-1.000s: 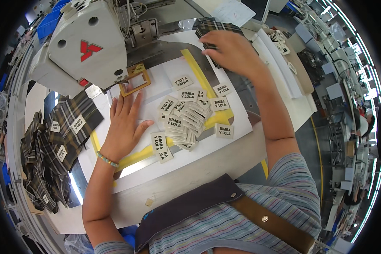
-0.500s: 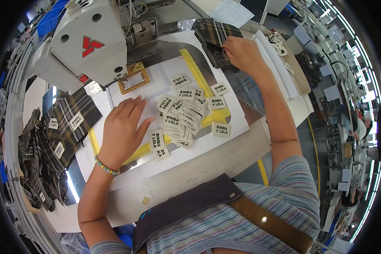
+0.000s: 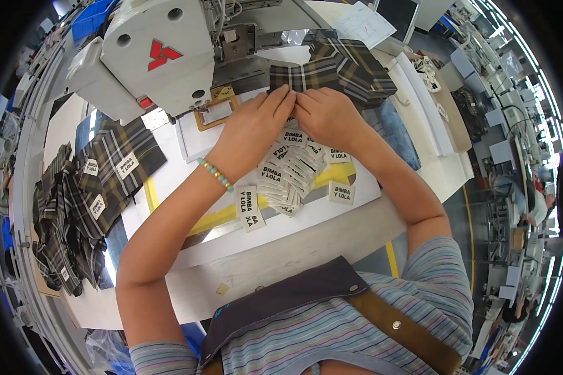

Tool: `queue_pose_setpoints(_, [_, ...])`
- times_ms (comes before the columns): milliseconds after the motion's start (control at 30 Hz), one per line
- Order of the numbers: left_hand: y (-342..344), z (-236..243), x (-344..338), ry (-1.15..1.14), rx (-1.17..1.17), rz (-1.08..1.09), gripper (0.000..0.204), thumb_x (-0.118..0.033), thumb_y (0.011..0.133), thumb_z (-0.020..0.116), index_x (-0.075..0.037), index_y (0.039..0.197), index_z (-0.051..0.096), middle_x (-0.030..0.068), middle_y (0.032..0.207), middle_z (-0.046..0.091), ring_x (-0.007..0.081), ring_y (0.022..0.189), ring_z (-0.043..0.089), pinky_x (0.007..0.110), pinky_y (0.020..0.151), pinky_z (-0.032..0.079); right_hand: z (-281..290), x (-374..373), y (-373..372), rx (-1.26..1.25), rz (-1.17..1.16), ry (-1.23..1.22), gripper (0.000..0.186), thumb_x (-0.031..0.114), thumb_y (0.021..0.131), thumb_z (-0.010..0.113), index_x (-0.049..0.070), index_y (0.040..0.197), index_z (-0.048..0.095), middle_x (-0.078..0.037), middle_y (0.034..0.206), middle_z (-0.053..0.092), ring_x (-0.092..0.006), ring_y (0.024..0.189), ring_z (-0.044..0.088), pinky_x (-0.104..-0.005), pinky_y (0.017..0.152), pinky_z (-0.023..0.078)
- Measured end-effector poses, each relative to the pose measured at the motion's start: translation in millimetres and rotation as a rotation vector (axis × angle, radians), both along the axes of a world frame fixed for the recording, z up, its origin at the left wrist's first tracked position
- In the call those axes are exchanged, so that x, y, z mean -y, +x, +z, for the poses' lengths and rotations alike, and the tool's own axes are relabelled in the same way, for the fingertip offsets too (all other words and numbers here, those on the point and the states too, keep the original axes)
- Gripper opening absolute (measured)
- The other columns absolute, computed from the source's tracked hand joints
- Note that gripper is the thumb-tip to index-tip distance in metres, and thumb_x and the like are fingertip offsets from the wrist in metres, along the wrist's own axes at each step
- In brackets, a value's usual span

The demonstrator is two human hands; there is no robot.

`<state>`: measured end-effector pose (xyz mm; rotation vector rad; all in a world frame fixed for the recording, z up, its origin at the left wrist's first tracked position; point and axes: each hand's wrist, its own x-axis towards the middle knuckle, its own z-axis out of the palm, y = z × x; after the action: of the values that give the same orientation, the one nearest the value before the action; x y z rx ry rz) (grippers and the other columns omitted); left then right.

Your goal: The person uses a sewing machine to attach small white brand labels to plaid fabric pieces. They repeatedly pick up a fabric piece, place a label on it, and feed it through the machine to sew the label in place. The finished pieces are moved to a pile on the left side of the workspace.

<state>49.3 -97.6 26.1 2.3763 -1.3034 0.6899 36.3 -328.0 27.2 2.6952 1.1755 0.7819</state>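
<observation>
My left hand (image 3: 254, 130) and my right hand (image 3: 330, 117) meet at the near edge of a brown and dark plaid fabric piece (image 3: 318, 74), fingers closed on it. Their fingertips almost touch, and the grip itself is partly hidden behind my knuckles. Just behind lies a stack of the same plaid pieces (image 3: 370, 76). Under and in front of my hands spreads a pile of white fabric labels (image 3: 286, 178) with dark print. To the left of my left hand, an orange-yellow clamp frame (image 3: 201, 121) sits below the head of the sewing machine (image 3: 147, 37).
Plaid pieces with white labels on them (image 3: 116, 187) lie heaped at the left of the table. Yellow tape (image 3: 213, 220) borders the white work sheet. White boards (image 3: 422, 103) and a paper sheet (image 3: 363, 24) are at the far right.
My right hand has moved left and nearer from the stack, bringing a plaid piece. My left hand has risen from the white sheet to meet it and closed on the fabric.
</observation>
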Motion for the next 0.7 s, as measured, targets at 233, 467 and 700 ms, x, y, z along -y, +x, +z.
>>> queue_pose_setpoints(233, [18.9, -16.2, -7.9, 0.017, 0.126, 0.051, 0.025, -0.002, 0.077, 0.070, -0.004, 0.102, 0.073, 0.0060, 0.101, 0.072, 0.0260, 0.090, 0.069, 0.039, 0.079, 0.057, 0.8, 18.2, 1.5, 0.161, 0.061, 0.104, 0.014, 0.012, 0.082, 0.070, 0.010, 0.095, 0.071, 0.000, 0.094, 0.070, -0.0184, 0.089, 0.069, -0.0321, 0.080, 0.053])
queue_pose_setpoints(467, [1.2, -20.4, -35.1, 0.060, 0.134, 0.106, 0.023, -0.004, 0.077, 0.071, -0.006, 0.100, 0.074, 0.0042, 0.096, 0.071, 0.0237, 0.090, 0.069, 0.037, 0.077, 0.057, 2.7, 4.6, 15.4, 0.127, 0.088, 0.104, 0.010, 0.011, 0.079, 0.071, 0.012, 0.089, 0.070, 0.000, 0.086, 0.064, -0.0191, 0.088, 0.067, -0.0331, 0.079, 0.053])
queue_pose_setpoints(700, [-20.0, -19.6, -83.2, 0.194, 0.167, 0.136, 0.019, -0.006, 0.079, 0.070, -0.006, 0.098, 0.072, 0.0043, 0.097, 0.071, 0.0225, 0.090, 0.068, 0.036, 0.077, 0.057, 3.7, -35.3, 21.7, 0.019, 0.186, -0.015, 0.017, 0.009, 0.080, 0.070, 0.007, 0.096, 0.074, -0.002, 0.101, 0.072, -0.0210, 0.095, 0.068, -0.0342, 0.084, 0.055])
